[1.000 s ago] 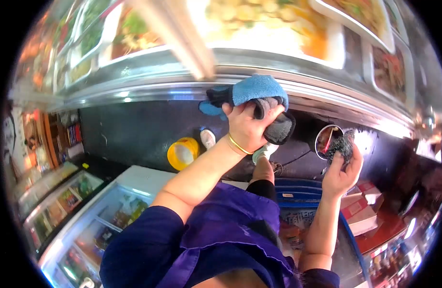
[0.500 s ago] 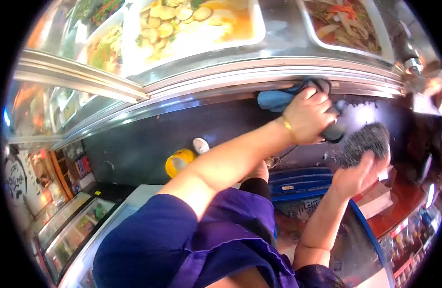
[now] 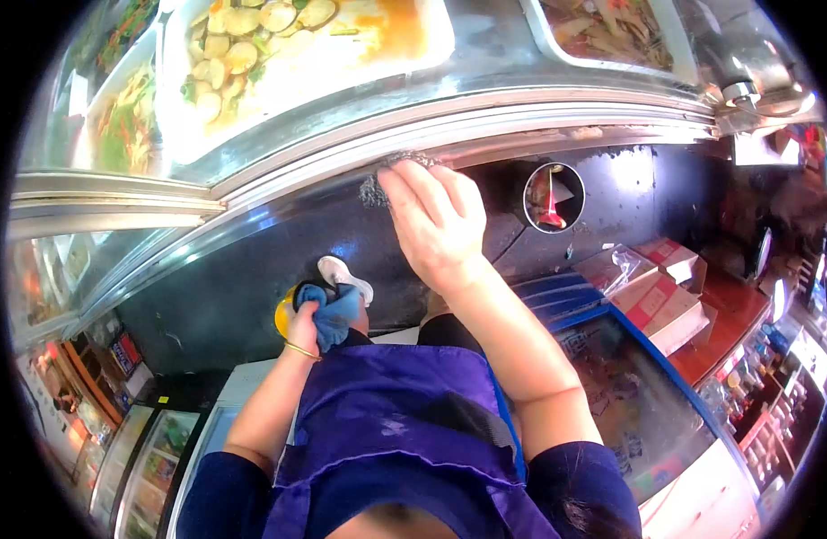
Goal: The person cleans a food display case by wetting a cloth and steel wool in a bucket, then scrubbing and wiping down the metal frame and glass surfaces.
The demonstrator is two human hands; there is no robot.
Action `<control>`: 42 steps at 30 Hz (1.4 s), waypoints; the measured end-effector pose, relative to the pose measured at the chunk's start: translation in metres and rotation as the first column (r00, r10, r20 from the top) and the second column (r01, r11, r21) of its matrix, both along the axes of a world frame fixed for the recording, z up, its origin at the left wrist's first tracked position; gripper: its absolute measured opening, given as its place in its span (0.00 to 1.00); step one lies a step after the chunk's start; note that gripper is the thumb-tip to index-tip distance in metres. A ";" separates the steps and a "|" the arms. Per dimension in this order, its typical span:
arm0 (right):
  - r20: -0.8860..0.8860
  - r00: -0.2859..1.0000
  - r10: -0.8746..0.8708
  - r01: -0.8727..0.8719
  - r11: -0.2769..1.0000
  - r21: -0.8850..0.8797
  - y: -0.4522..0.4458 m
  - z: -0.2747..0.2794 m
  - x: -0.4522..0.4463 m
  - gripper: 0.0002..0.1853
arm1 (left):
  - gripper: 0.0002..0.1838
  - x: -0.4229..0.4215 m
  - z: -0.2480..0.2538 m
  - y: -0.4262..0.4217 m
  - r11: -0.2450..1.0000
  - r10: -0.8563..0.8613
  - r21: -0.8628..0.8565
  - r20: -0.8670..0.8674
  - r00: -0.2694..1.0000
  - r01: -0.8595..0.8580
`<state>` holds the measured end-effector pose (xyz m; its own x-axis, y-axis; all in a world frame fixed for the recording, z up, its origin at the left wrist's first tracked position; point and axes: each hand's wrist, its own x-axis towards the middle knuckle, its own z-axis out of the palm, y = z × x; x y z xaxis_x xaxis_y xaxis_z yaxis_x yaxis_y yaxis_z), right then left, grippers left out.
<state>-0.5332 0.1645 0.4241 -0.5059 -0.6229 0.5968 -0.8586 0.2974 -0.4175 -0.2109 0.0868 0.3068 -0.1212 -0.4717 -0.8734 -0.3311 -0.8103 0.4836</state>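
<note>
My right hand (image 3: 440, 220) is closed around a grey steel wool scrubber (image 3: 374, 191). It presses the scrubber at the lower edge of the metal rail (image 3: 521, 112) of the display case. Low at the left, my left hand (image 3: 304, 329) grips a crumpled blue cloth (image 3: 337, 313) with a dark part beside it. A yellow round object (image 3: 284, 314) shows partly behind that hand. Trays of food, one with pale round slices (image 3: 242, 54), stand beyond the rail.
Below the rail is a dark floor with a round white-rimmed container (image 3: 554, 227) on it. Cardboard boxes (image 3: 656, 292) lie at the right, near a blue-framed chest with a glass top (image 3: 624, 395). A white shoe (image 3: 346, 277) is by the cloth.
My left hand has moved from the rail down to the left with the blue cloth. My right hand has brought the scrubber up and left to the rail. The view has shifted.
</note>
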 end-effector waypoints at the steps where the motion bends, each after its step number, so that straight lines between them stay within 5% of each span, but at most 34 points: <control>1: -0.049 0.997 0.053 -0.052 0.998 0.019 0.003 0.001 -0.008 0.15 | 0.15 -0.007 0.015 -0.007 0.996 0.023 0.084 -0.031 0.999 -0.020; 4: -0.175 0.983 0.059 -0.032 0.987 0.155 0.030 0.003 -0.042 0.16 | 0.15 0.001 0.024 -0.021 0.955 0.158 0.277 -0.180 0.971 -0.104; 7: -0.224 0.959 -0.170 0.215 0.957 0.193 0.091 -0.004 -0.108 0.17 | 0.33 -0.038 0.085 -0.033 0.846 0.327 0.526 -0.381 0.865 -0.089; 11: -0.218 0.852 -0.476 0.514 0.839 0.178 0.123 0.004 -0.149 0.17 | 0.48 -0.059 0.114 -0.021 0.861 0.394 0.480 -0.840 0.373 0.171; 15: -0.152 0.878 -0.454 0.464 0.885 0.039 0.073 -0.007 -0.093 0.16 | 0.48 -0.061 0.145 -0.016 0.897 0.331 0.440 -0.632 0.701 -0.027; 22: 0.150 0.957 -0.247 0.262 0.961 -0.087 -0.031 -0.002 0.045 0.18 | 0.48 -0.045 0.181 -0.040 0.955 0.220 0.298 -0.729 0.649 0.011; 24: 0.153 0.977 -0.151 0.167 0.981 -0.098 -0.033 -0.008 0.046 0.20 | 0.48 -0.037 0.180 -0.053 0.987 0.131 0.160 -0.812 0.569 0.001; 28: 0.358 0.903 0.235 -0.194 0.970 -0.147 -0.025 -0.007 0.058 0.27 | 0.42 -0.105 0.226 -0.060 0.963 -0.238 -0.257 -0.687 0.687 0.076; 30: 0.405 0.900 0.158 -0.058 0.967 -0.247 -0.001 -0.014 0.044 0.26 | 0.42 -0.125 0.234 -0.071 0.798 -0.541 -0.544 -0.461 0.704 0.257; 31: 0.460 0.885 0.074 0.029 0.976 -0.214 0.021 -0.020 0.034 0.25 | 0.38 -0.157 0.243 -0.063 0.673 -0.689 -0.658 -0.393 0.609 0.337; 33: 0.563 0.820 -0.104 0.221 0.965 -0.144 0.068 -0.031 0.023 0.23 | 0.29 -0.234 0.257 -0.042 0.166 -0.944 -0.935 -0.059 0.326 0.312; 35: 0.703 0.672 -0.233 0.412 0.907 -0.093 0.117 -0.058 0.025 0.21 | 0.22 -0.324 0.255 0.000 -0.393 -0.897 -0.916 0.401 0.183 0.081; 36: 0.792 0.554 -0.254 0.491 0.869 -0.064 0.139 -0.073 0.029 0.19 | 0.18 -0.370 0.254 0.022 -0.588 -0.801 -0.803 0.564 0.201 -0.091; 37: 0.774 0.554 -0.306 0.503 0.864 -0.018 0.156 -0.065 0.024 0.19 | 0.13 -0.401 0.232 0.045 -0.741 -0.669 -0.667 0.718 0.193 -0.084; 38: 0.755 0.553 -0.353 0.514 0.858 0.025 0.168 -0.056 0.017 0.18 | 0.13 -0.432 0.201 0.064 -0.862 -0.505 -0.497 0.829 0.241 -0.099; 41: 0.722 0.570 -0.393 0.503 0.861 0.071 0.197 -0.049 0.000 0.18 | 0.08 -0.478 0.131 0.078 -0.836 -0.546 -0.483 0.782 0.302 -0.261; 42: 0.706 0.582 -0.403 0.516 0.855 0.063 0.206 -0.048 -0.003 0.18 | 0.08 -0.478 0.137 0.073 -0.839 -0.532 -0.477 0.820 0.212 -0.262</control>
<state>-0.5364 0.3707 0.3758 -0.9908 -0.1329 0.0239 -0.0835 0.4639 -0.8820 -0.6885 0.1598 0.4436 -0.7241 0.5598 0.4029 0.5977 0.8008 -0.0386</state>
